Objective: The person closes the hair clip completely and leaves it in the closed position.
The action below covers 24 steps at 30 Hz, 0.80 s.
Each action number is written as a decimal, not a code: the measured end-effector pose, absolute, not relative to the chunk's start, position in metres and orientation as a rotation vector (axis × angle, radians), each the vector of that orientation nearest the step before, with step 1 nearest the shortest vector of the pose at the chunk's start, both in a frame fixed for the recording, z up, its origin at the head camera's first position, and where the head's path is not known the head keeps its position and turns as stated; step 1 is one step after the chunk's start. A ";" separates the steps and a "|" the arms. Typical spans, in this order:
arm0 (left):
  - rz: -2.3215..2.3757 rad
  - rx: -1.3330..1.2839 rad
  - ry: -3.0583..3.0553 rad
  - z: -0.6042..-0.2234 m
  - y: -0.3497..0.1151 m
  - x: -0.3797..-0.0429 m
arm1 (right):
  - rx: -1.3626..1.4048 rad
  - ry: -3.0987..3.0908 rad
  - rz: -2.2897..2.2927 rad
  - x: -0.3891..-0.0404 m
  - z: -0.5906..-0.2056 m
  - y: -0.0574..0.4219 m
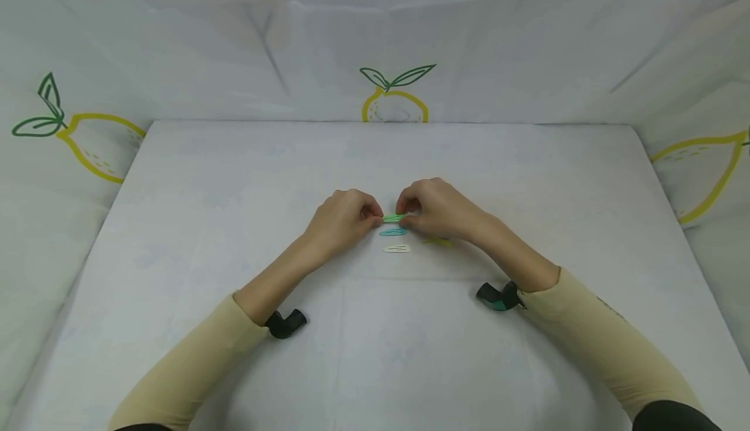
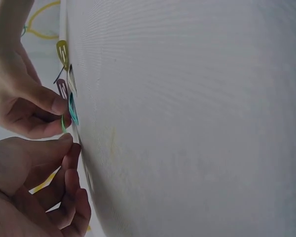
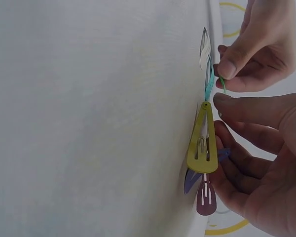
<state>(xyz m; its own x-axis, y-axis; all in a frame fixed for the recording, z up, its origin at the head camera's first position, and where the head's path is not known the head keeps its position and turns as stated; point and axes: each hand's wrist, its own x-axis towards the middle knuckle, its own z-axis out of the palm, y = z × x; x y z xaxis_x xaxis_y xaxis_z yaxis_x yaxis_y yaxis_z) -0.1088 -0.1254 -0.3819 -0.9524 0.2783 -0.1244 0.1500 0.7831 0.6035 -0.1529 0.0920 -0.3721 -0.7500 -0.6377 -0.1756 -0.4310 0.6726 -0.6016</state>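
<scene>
A green snap hair clip [image 1: 391,219] lies between my two hands near the table's middle. My left hand [image 1: 342,221] pinches its left end between thumb and fingers. The fingertips of my right hand [image 1: 439,208] pinch the other end. Just below it in the head view lies a teal hair clip [image 1: 392,232], and a white one [image 1: 396,249] lies nearer me. A yellow hair clip [image 3: 203,167] sits under the right hand in the right wrist view, beside a maroon clip [image 3: 206,209] and a blue-purple clip [image 3: 188,184]. In the head view the right hand hides these last two.
A white cloth covers the table [image 1: 387,353]. White curtains with lemon drawings [image 1: 395,102] stand along the back and both sides. Black wrist mounts [image 1: 286,323] hang at both cuffs, close over the table.
</scene>
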 end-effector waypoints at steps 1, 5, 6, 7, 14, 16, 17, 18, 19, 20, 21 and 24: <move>0.910 0.333 2.766 -0.382 -0.125 -0.109 | -0.841 2.516 -0.764 -0.153 -0.372 0.092; 0.893 0.319 2.765 -0.382 -0.123 -0.109 | -0.839 2.518 -0.750 -0.153 -0.372 0.091; 0.887 0.316 2.766 -0.382 -0.123 -0.109 | -0.839 2.518 -0.747 -0.154 -0.372 0.091; 0.883 0.313 2.766 -0.382 -0.123 -0.109 | -0.838 2.518 -0.743 -0.154 -0.372 0.091; 0.868 0.327 2.776 -0.381 -0.121 -0.108 | -0.840 2.524 -0.718 -0.154 -0.372 0.089; 0.865 0.330 2.778 -0.382 -0.121 -0.108 | -0.845 2.525 -0.712 -0.154 -0.372 0.089; 0.866 0.330 2.778 -0.382 -0.121 -0.108 | -0.846 2.526 -0.710 -0.154 -0.371 0.089; 0.867 0.330 2.777 -0.382 -0.121 -0.108 | -0.849 2.526 -0.710 -0.154 -0.371 0.089; 0.868 0.329 2.776 -0.382 -0.121 -0.108 | -0.851 2.527 -0.709 -0.154 -0.371 0.089; 0.868 0.327 2.775 -0.382 -0.121 -0.108 | -0.853 2.526 -0.710 -0.154 -0.371 0.089; 0.868 0.326 2.774 -0.381 -0.121 -0.108 | -0.856 2.527 -0.709 -0.154 -0.371 0.089; 0.866 0.325 2.773 -0.381 -0.121 -0.107 | -0.860 2.528 -0.714 -0.153 -0.371 0.089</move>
<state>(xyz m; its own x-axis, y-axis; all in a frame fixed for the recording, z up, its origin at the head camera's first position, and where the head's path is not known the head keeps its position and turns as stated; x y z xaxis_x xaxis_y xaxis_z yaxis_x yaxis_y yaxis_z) -0.1075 -0.1208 -0.3807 -0.9517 0.2729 -0.1406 0.1443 0.8020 0.5797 -0.1532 0.0890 -0.3707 -0.7429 -0.6441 -0.1823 -0.4538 0.6848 -0.5703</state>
